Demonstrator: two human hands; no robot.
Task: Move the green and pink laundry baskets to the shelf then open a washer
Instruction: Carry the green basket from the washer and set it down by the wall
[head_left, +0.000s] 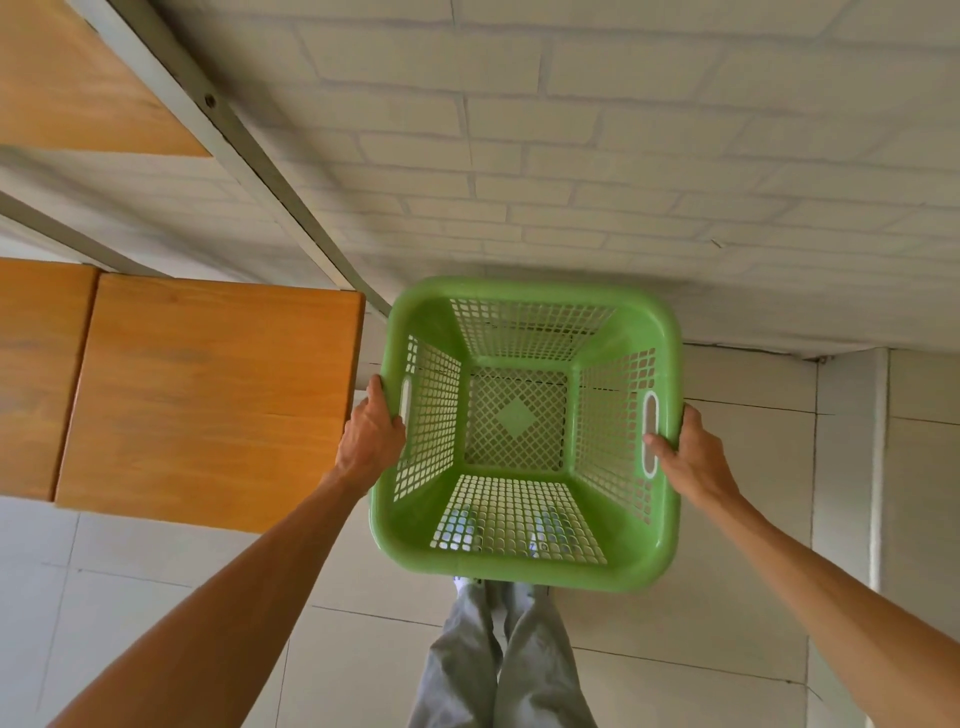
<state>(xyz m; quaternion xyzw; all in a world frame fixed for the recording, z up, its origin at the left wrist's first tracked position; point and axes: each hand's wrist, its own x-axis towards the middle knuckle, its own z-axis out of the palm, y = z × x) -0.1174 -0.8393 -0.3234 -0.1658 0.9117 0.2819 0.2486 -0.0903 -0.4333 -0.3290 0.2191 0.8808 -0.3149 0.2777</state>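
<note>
At the far left I see the shelf (208, 400), its orange wood boards sitting in a pale metal frame (270, 171), with another board higher up in the corner. My left hand (370, 439) comes next: its fingers curl over the basket's left rim, just beside the white-edged handle slot, thumb along the outside. The basket (524, 566) fills the middle, held up in front of me above the tiled floor (727, 623) and just right of the shelf's end, close to the white brick wall (597, 156). It is light green plastic, squarish with rounded corners and a thick smooth rim. All four walls are a lattice of small holes, and the bottom is a diagonal mesh with a solid diamond at its centre. Nothing lies inside it. Through the near wall I glimpse my shoes, and my grey trousers (498, 670) show below. My right hand (688, 457) clamps the right rim, thumb hooked inside by the handle slot.
</note>
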